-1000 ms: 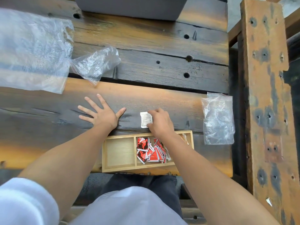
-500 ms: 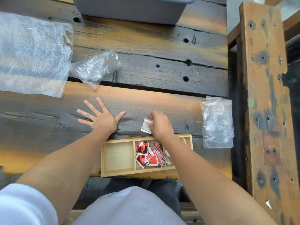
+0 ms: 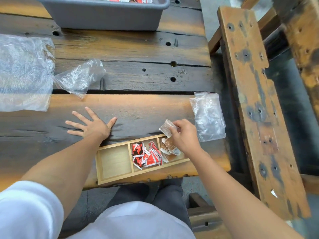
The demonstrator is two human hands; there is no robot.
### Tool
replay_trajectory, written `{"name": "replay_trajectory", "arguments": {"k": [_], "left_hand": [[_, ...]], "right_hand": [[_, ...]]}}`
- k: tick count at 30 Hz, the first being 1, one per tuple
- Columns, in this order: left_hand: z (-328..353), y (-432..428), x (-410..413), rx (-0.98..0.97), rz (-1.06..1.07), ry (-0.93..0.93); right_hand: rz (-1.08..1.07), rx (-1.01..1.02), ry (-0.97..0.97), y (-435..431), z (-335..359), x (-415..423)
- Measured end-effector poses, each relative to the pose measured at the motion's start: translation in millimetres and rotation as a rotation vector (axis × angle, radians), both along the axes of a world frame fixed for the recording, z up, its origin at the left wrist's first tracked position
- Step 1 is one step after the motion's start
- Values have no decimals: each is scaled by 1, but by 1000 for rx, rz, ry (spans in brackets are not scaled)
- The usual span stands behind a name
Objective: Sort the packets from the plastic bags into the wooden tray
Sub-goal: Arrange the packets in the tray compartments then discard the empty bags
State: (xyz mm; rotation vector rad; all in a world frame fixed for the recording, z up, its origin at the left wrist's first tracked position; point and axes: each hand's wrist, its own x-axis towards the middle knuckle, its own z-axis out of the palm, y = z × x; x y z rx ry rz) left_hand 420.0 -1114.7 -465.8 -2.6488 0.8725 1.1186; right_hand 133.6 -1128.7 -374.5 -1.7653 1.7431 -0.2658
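Table (image 3: 138, 54): heavy dark planks with orange-worn patches, cracks and bolt holes, filling the left and centre of the frame. Bench (image 3: 255, 104): weathered plank, spotted with holes, running down the right side. Floor (image 3: 293, 100): dark, at far right. Light: soft, even daylight.

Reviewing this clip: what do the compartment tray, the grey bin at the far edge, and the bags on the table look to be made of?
Tray: pale unfinished-looking wood, faint grain, thin glued dividers. Grey bin: likely moulded plastic, with a smooth matte wall and rolled rim. Bags: thin clear plastic film, crinkled and glinting, the table showing through. Table: weathered, dark-stained timber planks with cracks and bolt holes.
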Motion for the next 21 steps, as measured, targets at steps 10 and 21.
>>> {"name": "replay_trajectory", "arguments": {"k": [10, 21], "left_hand": [[5, 11, 1, 10, -71, -14], [5, 31, 14, 37, -214, -59]], "right_hand": [[-72, -94, -6, 54, -1, -45], [146, 163, 109, 73, -28, -38]]}}
